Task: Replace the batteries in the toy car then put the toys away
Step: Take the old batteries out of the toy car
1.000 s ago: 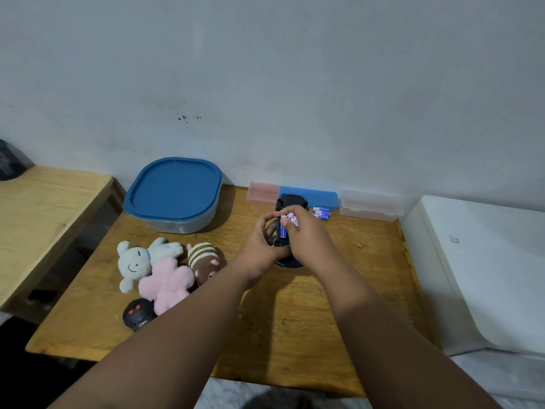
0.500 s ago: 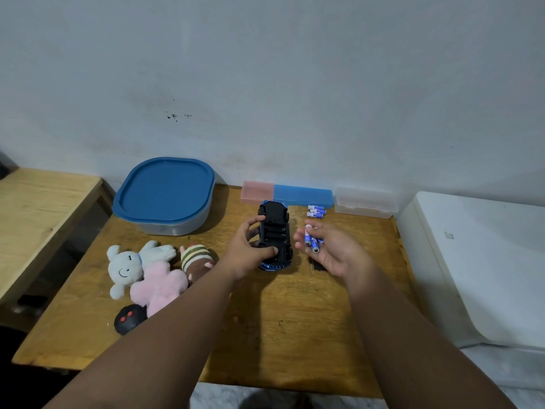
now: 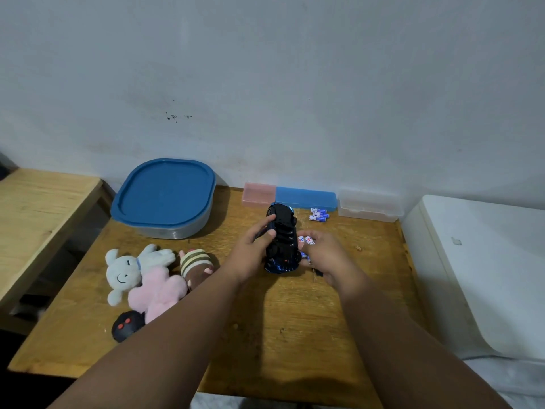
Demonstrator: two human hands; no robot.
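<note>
The left hand [image 3: 259, 240] gripped the upturned toy car [image 3: 281, 240]; the right hand [image 3: 321, 255] cupped batteries [image 3: 305, 240]. Spare batteries [image 3: 318, 214], lidded tub [image 3: 163, 197] and plush toys [image 3: 144, 276] crowded the worktop [image 3: 295, 320].

Pale grey wall [image 3: 295, 84] ahead of me, scuffed, small dark specks left of centre. Wooden table [image 3: 295, 335] against it; second wooden surface [image 3: 38, 208] left; white cabinet [image 3: 477, 261] right.

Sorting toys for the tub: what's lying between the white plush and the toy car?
Head view: the striped brown plush and the left hand, which grips the toy car, right of the white plush.
</note>
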